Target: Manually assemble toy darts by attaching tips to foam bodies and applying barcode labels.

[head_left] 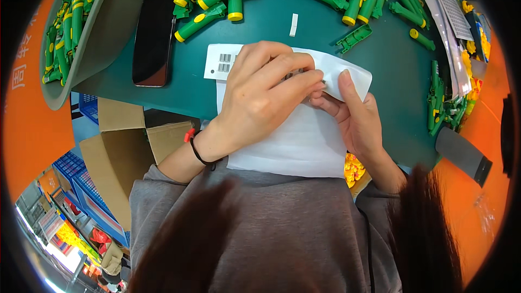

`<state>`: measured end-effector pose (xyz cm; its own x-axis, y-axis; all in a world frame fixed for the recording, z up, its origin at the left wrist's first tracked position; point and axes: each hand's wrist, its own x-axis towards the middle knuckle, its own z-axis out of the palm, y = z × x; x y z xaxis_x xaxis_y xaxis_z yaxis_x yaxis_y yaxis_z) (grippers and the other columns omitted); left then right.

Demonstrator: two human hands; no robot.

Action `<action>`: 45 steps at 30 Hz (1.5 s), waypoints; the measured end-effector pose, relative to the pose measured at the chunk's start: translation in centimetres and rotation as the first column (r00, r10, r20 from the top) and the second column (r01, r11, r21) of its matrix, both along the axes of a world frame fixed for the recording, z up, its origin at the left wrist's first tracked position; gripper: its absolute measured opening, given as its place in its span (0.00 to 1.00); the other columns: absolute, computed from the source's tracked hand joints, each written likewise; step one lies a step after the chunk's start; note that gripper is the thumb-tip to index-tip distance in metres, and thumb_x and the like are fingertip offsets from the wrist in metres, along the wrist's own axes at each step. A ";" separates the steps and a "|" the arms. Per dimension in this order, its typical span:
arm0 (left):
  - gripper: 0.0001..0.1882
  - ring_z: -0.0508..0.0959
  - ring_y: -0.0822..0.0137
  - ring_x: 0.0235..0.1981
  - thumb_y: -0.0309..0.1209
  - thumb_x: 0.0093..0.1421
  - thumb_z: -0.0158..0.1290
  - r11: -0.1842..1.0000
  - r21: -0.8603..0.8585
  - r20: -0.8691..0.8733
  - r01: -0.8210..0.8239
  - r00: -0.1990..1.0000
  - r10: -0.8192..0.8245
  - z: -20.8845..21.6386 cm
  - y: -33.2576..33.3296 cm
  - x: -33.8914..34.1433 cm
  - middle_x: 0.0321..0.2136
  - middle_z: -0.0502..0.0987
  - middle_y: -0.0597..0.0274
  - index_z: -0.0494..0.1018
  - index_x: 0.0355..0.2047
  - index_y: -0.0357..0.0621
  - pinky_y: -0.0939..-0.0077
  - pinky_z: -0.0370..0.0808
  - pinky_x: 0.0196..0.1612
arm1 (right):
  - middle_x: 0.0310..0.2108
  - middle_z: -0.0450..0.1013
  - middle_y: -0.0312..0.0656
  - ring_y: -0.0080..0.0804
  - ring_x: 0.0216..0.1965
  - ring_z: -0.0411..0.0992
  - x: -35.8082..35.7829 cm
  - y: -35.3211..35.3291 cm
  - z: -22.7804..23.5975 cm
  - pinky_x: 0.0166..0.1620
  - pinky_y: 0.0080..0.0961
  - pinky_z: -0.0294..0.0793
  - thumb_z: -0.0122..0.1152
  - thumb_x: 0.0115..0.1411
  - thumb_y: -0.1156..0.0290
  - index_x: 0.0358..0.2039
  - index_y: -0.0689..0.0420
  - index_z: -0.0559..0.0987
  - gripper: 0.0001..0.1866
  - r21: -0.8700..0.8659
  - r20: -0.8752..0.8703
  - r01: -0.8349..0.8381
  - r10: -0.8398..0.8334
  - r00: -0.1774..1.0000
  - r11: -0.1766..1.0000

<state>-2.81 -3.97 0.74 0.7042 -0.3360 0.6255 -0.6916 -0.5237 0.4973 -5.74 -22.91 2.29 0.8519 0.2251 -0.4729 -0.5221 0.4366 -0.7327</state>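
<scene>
A white label sheet [217, 62] with small barcodes at its left end stretches across in front of me, its right end curling up. Below it hangs a larger white paper [287, 146], reaching down over the table's near edge to my lap. My left hand [258, 95] lies over the middle of the label sheet, its fingertips pinched together near a small dark spot; what they pinch is hidden. My right hand [355, 116] grips the right part of the label sheet, thumb raised at the front and fingers curled underneath. The two hands' fingertips nearly meet.
Green tubes with yellow ends [233, 0] are heaped along the far side of the green table [201, 95]. A black phone [153, 38] lies at left beside a grey bin [106, 32] of tubes. A white slip [293, 25] lies ahead. Cardboard boxes [116, 149] stand lower left.
</scene>
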 end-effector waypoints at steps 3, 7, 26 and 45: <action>0.18 0.74 0.63 0.35 0.22 0.39 0.66 1.000 -0.015 0.031 0.027 0.999 -0.027 0.1 0.2 0.1 0.35 0.80 0.69 0.83 0.34 0.47 0.73 0.73 0.37 | 0.44 0.77 0.47 0.31 0.42 0.78 -0.1 0.0 0.0 0.48 0.27 0.80 0.51 0.71 0.64 0.52 0.68 0.71 0.19 -0.086 0.024 -0.027 0.029 0.999 0.996; 0.12 0.75 0.63 0.38 0.25 0.43 0.64 0.999 -0.025 0.052 0.043 0.998 -0.042 -0.4 -0.2 0.7 0.35 0.78 0.67 0.78 0.30 0.43 0.68 0.71 0.39 | 0.44 0.77 0.47 0.31 0.42 0.78 0.0 -0.2 0.1 0.48 0.27 0.81 0.51 0.70 0.64 0.51 0.68 0.72 0.19 -0.107 0.044 0.002 0.003 0.999 0.994; 0.05 0.69 0.69 0.35 0.21 0.57 0.60 0.923 -0.378 -0.438 0.074 0.864 -0.249 -0.1 0.1 1.7 0.36 0.77 0.62 0.75 0.32 0.39 0.79 0.67 0.35 | 0.49 0.73 0.42 0.49 0.50 0.71 9.9 -18.0 1.1 0.53 0.32 0.70 0.56 0.62 0.76 0.49 0.55 0.76 0.14 -0.822 0.178 0.503 0.720 0.671 -0.266; 0.05 0.76 0.67 0.41 0.18 0.56 0.58 0.910 -0.386 -0.408 0.150 0.857 -0.315 6.3 0.0 2.0 0.37 0.78 0.56 0.76 0.33 0.35 0.74 0.70 0.48 | 0.52 0.69 0.48 0.34 0.51 0.71 2.9 -3.9 0.8 0.56 0.29 0.70 0.64 0.53 0.88 0.44 0.63 0.74 0.18 -0.326 0.683 0.101 0.160 0.713 0.940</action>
